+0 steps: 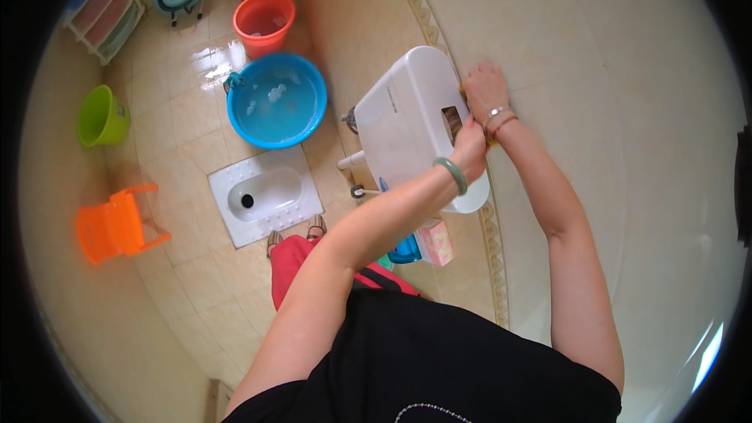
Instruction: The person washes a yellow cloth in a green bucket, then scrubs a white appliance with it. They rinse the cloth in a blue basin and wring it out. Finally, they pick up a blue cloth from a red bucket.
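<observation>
A white plastic toilet cistern (411, 121) is fixed to the tiled wall, with a small dark, shiny rectangular panel (451, 121) on its top. Beside that panel is my left hand (470, 149), a green bangle at its wrist, its fingers curled closed. My right hand (487, 90) is just beyond it, against the wall behind the cistern, with bracelets on the wrist and fingers bent. Bits of something yellow show at the edges of both hands. What it is, my hands hide.
On the tiled floor are a squat toilet (270, 192), a blue basin (278, 129) of water, a red bucket (265, 19), a green bucket (103, 116) and an orange chair (117, 227). A pink tissue pack (435, 243) sits below the cistern. A rack (106, 12) stands far left.
</observation>
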`<move>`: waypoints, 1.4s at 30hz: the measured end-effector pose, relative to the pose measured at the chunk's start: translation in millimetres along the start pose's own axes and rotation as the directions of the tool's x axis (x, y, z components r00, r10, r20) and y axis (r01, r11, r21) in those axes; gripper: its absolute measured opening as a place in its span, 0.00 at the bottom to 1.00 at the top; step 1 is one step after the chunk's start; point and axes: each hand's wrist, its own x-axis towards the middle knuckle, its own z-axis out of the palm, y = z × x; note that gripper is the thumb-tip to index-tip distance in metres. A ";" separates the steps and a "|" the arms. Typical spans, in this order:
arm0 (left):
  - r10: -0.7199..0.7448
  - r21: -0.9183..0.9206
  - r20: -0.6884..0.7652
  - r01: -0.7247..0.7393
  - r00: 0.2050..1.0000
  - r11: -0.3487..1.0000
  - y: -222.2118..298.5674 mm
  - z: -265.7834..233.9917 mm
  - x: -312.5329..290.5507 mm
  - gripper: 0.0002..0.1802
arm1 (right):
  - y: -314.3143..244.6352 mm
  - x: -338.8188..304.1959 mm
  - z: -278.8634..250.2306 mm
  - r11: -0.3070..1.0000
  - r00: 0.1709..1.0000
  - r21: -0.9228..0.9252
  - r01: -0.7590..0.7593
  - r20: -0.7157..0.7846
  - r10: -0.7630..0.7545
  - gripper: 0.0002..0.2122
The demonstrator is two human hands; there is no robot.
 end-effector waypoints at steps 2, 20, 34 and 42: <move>-0.120 0.022 0.053 0.119 0.991 0.993 -11.5 1.6 -31.9 0.13 | -0.9 -31.2 -10.9 1.000 0.996 -0.022 -0.002 0.084 0.004 0.07; -0.071 0.056 0.150 0.063 0.986 0.996 262.1 -151.5 -221.7 0.23 | -275.3 -14.4 -196.6 -0.976 0.875 0.115 0.186 0.433 0.218 0.12; -0.158 0.230 -0.190 0.200 0.969 0.952 385.3 -244.8 -289.8 0.21 | -407.3 33.5 -232.9 -0.966 0.726 0.102 0.238 0.643 0.246 0.12; -0.202 0.240 -0.263 0.266 0.944 0.933 441.8 -283.6 -237.5 0.23 | -448.4 102.0 -201.9 -0.966 0.706 -0.011 0.258 0.684 0.181 0.13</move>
